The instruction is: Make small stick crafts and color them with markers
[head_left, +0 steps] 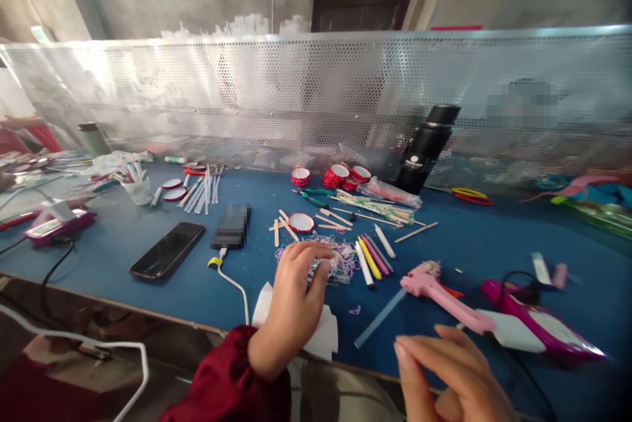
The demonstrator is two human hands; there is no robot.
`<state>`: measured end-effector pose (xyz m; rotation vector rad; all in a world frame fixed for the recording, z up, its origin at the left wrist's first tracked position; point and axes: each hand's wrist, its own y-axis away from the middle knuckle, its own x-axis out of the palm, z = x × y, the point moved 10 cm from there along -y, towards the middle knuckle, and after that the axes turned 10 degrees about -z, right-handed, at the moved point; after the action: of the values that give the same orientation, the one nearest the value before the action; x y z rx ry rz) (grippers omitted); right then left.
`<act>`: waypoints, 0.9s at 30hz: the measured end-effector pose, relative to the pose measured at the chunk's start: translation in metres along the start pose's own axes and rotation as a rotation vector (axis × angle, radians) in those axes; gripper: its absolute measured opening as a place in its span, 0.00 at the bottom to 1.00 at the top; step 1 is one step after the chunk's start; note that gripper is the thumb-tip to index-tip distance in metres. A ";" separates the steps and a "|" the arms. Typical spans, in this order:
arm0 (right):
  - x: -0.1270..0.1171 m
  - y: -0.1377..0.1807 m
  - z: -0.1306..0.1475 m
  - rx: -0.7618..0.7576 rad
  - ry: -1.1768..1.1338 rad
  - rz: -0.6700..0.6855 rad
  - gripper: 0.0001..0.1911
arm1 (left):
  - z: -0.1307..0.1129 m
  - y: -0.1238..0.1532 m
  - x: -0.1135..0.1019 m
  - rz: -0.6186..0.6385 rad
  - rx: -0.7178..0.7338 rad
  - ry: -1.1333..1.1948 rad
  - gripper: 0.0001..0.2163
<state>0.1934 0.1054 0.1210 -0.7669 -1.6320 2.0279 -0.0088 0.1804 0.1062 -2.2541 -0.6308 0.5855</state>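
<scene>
Near the middle of the desk's [113, 270] front edge, a person's left hand [300, 293] is hovering at a heap of coloured bands [342, 265], covering part of it, thumb and forefinger keeping a narrow gap. The right hand [451, 379] is bending over that edge, its hold unclear. Markers [370, 259] and a pink glue gun [447, 300] are lying beyond.

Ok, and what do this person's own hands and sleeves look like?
The left hand is ungloved, below a dark red sleeve with a gathered cuff. The right hand is ungloved too; its sleeve is out of frame. No markings show on the visible sleeve.
</scene>
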 end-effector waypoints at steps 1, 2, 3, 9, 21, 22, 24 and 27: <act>0.006 0.000 0.005 -0.046 -0.031 0.058 0.07 | -0.007 0.000 -0.001 0.009 0.026 0.013 0.10; 0.012 0.002 0.009 -0.084 -0.057 0.117 0.06 | -0.017 0.000 -0.001 0.028 0.067 0.013 0.10; 0.017 0.004 0.010 -0.110 -0.071 0.157 0.06 | -0.028 0.001 0.000 0.059 0.120 0.001 0.10; 0.024 0.015 0.003 -0.048 -0.027 0.079 0.08 | -0.059 0.016 -0.004 0.137 0.252 -0.189 0.09; 0.014 0.038 -0.051 0.347 -0.095 -0.259 0.08 | 0.017 0.016 -0.005 0.136 -0.119 0.029 0.21; 0.014 0.044 -0.058 0.415 -0.113 -0.278 0.08 | 0.026 0.015 -0.010 0.086 -0.196 0.098 0.21; 0.015 0.051 -0.066 0.517 -0.136 -0.301 0.09 | 0.042 0.015 -0.018 0.000 -0.328 0.217 0.20; 0.018 0.053 -0.074 0.613 -0.138 -0.280 0.12 | 0.049 0.017 -0.022 -0.056 -0.397 0.291 0.19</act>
<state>0.2291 0.1602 0.0548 -0.1718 -1.0035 2.2181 -0.0499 0.1821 0.0673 -2.6123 -0.7044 0.1001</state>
